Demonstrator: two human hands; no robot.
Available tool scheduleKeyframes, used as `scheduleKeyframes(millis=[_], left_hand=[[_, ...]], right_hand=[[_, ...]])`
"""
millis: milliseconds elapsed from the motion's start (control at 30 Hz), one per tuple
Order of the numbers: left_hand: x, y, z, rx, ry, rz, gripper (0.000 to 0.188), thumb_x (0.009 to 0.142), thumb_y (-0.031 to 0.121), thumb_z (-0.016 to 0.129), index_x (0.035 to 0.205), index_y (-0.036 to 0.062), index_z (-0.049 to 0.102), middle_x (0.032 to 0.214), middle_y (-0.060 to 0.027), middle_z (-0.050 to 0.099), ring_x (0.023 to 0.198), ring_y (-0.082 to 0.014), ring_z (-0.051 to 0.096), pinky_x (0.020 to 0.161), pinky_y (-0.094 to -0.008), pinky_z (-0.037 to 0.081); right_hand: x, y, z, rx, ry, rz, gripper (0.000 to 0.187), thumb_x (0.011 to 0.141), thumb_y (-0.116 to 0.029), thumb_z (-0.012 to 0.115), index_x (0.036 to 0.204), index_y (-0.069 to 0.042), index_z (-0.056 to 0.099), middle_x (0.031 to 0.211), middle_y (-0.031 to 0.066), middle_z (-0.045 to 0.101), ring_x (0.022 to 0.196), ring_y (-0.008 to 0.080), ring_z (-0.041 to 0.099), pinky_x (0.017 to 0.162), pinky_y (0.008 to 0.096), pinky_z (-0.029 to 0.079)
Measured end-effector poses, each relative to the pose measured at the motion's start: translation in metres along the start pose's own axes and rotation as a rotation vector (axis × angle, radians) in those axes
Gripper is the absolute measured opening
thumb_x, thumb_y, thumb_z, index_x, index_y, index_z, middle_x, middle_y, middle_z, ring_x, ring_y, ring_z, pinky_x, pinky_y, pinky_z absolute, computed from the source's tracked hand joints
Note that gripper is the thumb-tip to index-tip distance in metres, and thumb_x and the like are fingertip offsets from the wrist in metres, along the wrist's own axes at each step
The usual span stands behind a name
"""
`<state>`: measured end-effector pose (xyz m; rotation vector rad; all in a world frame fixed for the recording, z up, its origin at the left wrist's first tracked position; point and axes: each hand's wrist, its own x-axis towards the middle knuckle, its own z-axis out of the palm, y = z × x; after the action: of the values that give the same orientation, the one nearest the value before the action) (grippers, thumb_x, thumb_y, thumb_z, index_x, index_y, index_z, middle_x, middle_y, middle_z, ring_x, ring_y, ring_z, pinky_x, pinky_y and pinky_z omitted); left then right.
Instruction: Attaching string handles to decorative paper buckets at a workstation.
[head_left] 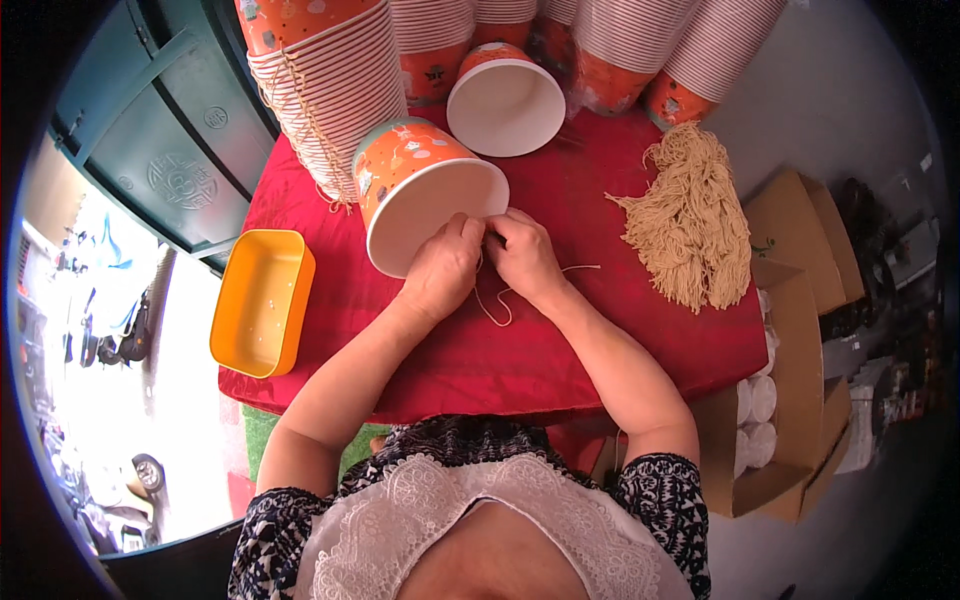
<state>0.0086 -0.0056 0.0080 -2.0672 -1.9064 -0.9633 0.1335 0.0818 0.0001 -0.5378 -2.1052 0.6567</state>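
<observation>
Both hands, left hand (441, 268) and right hand (523, 255), pinch a beige string (495, 305) at the near rim of an orange paper bucket (425, 195) tipped toward them on the counter (560, 340)

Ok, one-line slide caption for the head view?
Both hands work a string at an orange paper bucket's rim on red cloth.

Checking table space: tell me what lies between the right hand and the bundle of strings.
In the head view, only bare red cloth and one loose string end lie between right hand and string bundle.

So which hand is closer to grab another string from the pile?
Probably the right hand. The string pile lies on its side of the red table, while the left hand sits further away against the paper bucket.
</observation>
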Motion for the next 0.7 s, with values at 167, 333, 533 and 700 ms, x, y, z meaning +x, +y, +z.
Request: scheduleKeyframes(millis=[167, 333, 533, 700], left_hand=[[-0.002, -0.003, 0.002, 0.125, -0.036, -0.049, 0.014, 0.077, 0.004, 0.056, 0.091, 0.0013, 0.053, 0.091, -0.0182, 0.056, 0.081, -0.0356, 0.061, 0.07, -0.044, 0.052], [0.0, -0.005, 0.007, 0.138, -0.05, -0.122, 0.013, 0.078, 0.004, 0.057, 0.091, 0.0013, 0.054, 0.091, -0.0189, 0.057, 0.081, -0.0367, 0.061, 0.07, -0.0448, 0.052], [0.001, -0.011, 0.002, -0.128, 0.009, -0.198, 0.011, 0.08, 0.006, 0.061, 0.09, 0.0022, 0.056, 0.083, -0.0196, 0.062, 0.078, -0.039, 0.061, 0.069, -0.0463, 0.05], [0.005, -0.007, -0.002, -0.179, 0.031, -0.105, 0.017, 0.08, 0.006, 0.069, 0.091, 0.0016, 0.056, 0.084, -0.0184, 0.063, 0.08, -0.0383, 0.063, 0.069, -0.0435, 0.05]], right_hand=[[-0.001, 0.0, 0.0, 0.008, -0.003, 0.023, 0.015, 0.077, 0.001, 0.063, 0.091, 0.0, 0.067, 0.087, 0.0175, 0.065, 0.086, 0.0363, 0.062, 0.076, 0.0434, 0.052], [-0.001, 0.006, 0.001, 0.005, -0.017, 0.004, 0.02, 0.08, -0.001, 0.061, 0.098, -0.001, 0.069, 0.089, 0.0176, 0.065, 0.087, 0.0358, 0.063, 0.076, 0.0428, 0.052], [0.001, 0.006, -0.004, -0.004, -0.076, 0.003, 0.026, 0.087, -0.004, 0.055, 0.11, -0.001, 0.065, 0.094, 0.0206, 0.064, 0.088, 0.038, 0.063, 0.076, 0.0437, 0.052], [0.002, 0.007, -0.01, 0.101, -0.091, 0.002, 0.026, 0.089, -0.003, 0.052, 0.112, 0.0, 0.064, 0.097, 0.0226, 0.062, 0.091, 0.0398, 0.062, 0.079, 0.0439, 0.052]])
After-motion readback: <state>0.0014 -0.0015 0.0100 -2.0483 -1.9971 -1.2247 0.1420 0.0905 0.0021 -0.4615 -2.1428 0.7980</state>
